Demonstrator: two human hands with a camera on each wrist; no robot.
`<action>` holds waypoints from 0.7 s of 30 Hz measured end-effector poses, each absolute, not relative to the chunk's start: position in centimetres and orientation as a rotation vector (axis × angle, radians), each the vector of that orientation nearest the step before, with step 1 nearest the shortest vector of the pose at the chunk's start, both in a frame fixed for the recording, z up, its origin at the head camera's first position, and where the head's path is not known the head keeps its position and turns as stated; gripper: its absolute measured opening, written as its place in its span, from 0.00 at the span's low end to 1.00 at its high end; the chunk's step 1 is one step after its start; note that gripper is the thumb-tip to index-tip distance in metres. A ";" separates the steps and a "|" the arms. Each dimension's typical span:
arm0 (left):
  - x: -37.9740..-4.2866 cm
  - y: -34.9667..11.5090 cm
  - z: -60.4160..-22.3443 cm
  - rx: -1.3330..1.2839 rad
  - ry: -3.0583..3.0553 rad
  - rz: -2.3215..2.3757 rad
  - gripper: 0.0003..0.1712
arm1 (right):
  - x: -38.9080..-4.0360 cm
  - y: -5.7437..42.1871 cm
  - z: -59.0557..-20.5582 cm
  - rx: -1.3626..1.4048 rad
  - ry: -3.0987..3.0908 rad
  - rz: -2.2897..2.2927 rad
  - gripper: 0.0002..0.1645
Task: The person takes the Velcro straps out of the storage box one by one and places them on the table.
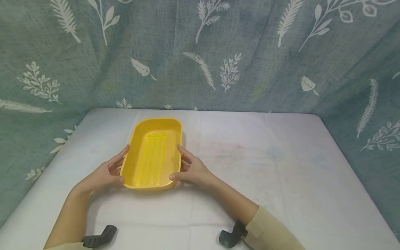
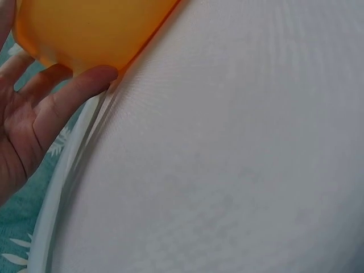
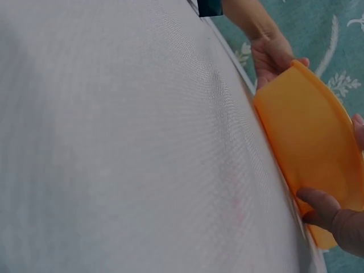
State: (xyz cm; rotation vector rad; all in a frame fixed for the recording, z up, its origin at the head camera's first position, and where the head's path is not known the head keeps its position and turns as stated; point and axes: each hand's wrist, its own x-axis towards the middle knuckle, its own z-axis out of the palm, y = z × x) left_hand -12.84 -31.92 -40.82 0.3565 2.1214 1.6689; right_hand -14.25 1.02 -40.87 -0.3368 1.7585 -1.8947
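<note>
A yellow rectangular plastic tray (image 1: pixel 133 173) with rounded corners and raised ridges along its floor is at the left of the table. My left hand (image 1: pixel 106 173) holds its left side, the thumb by the near corner and the fingers spread along the wall. On the opposite side my right hand (image 1: pixel 195 170) grips it, thumb over the rim and fingers against the outside wall. The left wrist view shows the left thumb and fingers on the tray's outer wall (image 2: pixel 85 34). Whether the tray's base touches the table cannot be told.
A white cloth covers the table (image 1: pixel 265 173), with faint stains near its middle. Behind and beside it hangs a green leaf-patterned curtain (image 1: pixel 175 62). A dark wrist mount (image 1: pixel 100 238) is on the left forearm, another mount (image 1: pixel 232 236) on the right.
</note>
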 end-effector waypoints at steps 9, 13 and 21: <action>-12.7 -31.5 -40.8 0.394 2.111 1.669 0.58 | -13.9 1.7 -40.7 -0.341 1.701 -1.947 0.62; -12.9 -31.0 -40.9 0.413 2.089 1.687 0.58 | -13.8 2.3 -40.6 -0.320 1.714 -1.942 0.61; -13.0 -29.9 -41.0 0.394 2.067 1.692 0.59 | -13.9 3.1 -40.9 -0.263 1.831 -1.862 0.60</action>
